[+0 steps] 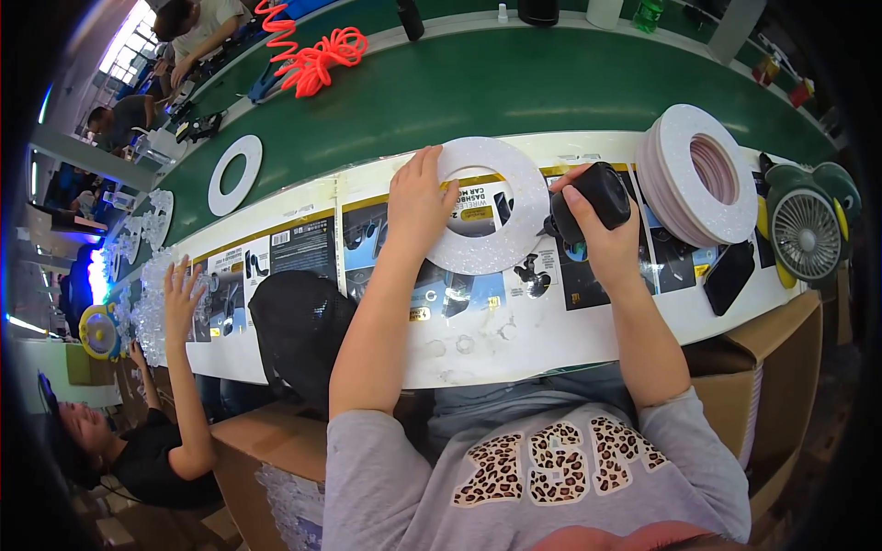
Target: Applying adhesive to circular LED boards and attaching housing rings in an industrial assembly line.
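A flat white speckled ring [501, 253] lies on the worktable in front of me, over printed package sheets. My left hand [423, 197] rests on the ring's left side, fingers stretched and thumb apart. My right hand [606, 234] is wrapped round a black rounded handheld tool [602, 188]; its exact kind is unclear. The tool's narrow tip is close to the ring's right edge, and I cannot tell whether it touches. To the right of that hand stands a thick stack of similar rings [673, 161], tilted toward me.
A green desk fan [807, 234] and a black phone [730, 278] sit at the right end. Another ring [217, 188] lies far left. A black cap-like object [299, 321] is beside my left forearm. Red coiled hose [331, 55] lies behind. A co-worker's raised hand [182, 298] is at left.
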The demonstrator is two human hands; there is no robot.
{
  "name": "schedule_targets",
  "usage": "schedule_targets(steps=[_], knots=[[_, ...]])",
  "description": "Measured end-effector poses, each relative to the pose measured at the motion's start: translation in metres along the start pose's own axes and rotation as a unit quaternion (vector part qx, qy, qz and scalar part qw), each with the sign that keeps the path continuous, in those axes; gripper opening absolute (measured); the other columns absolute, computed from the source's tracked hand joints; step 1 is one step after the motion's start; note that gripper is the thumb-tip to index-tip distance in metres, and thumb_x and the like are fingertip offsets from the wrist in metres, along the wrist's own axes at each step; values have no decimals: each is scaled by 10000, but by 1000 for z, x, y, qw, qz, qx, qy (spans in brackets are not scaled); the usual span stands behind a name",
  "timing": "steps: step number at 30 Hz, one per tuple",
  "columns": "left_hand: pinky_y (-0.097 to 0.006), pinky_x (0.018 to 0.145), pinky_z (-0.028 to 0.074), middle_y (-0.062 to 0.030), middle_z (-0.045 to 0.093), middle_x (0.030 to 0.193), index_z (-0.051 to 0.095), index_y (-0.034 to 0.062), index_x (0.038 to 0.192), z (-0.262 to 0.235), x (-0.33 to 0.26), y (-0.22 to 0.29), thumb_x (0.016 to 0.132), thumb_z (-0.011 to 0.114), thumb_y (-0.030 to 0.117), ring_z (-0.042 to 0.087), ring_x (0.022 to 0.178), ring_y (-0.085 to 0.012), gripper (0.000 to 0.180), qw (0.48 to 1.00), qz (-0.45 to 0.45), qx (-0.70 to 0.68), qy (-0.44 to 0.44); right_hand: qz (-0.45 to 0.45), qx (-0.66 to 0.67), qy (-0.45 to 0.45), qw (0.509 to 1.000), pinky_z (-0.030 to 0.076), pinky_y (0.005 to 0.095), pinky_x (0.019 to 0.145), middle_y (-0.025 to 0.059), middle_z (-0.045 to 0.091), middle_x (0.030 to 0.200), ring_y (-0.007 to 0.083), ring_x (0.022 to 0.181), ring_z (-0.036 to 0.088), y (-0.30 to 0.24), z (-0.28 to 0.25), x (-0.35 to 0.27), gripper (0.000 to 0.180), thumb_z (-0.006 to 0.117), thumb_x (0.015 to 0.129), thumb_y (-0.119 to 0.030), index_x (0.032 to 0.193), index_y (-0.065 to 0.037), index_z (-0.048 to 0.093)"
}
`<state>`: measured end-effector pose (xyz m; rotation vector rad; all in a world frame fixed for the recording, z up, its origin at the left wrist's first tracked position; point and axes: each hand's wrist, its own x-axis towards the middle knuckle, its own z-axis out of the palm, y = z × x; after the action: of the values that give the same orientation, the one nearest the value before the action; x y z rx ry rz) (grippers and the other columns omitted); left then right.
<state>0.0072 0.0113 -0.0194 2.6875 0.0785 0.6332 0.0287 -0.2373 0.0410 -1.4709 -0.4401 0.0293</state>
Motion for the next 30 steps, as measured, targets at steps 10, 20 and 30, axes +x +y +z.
schedule_targets(steps=[10, 20, 30], knots=[[-438, 1037, 389, -199, 545, 1296, 496, 2, 1287, -5, -1, -4, 802, 699, 187, 523, 1189, -348, 557, 999, -36, -17, -21, 9, -24, 20, 999, 480, 244, 784, 26, 673, 942, 97, 860, 610, 12, 2, 1, 122, 655, 902, -104, 1005, -39, 643], [-446, 1044, 375, -220, 531, 1269, 487, -37, 1272, 7, -2, 0, 769, 708, 175, 493, 1192, -369, 589, 999, -24, -28, 19, -45, -79, 8, 996, 400, 277, 970, 59, 640, 1040, 146, 1028, 581, 33, -30, 12, 180, 599, 937, -103, 1090, -11, 623], [-420, 989, 374, -161, 588, 1085, 549, -6, 1160, 9, -4, -2, 705, 747, 194, 530, 1087, -311, 535, 995, -19, -9, 95, -26, 60, 27, 998, 374, 301, 1017, 88, 612, 1092, 184, 1087, 554, 36, -26, 11, 186, 547, 945, -100, 1104, -9, 579]])
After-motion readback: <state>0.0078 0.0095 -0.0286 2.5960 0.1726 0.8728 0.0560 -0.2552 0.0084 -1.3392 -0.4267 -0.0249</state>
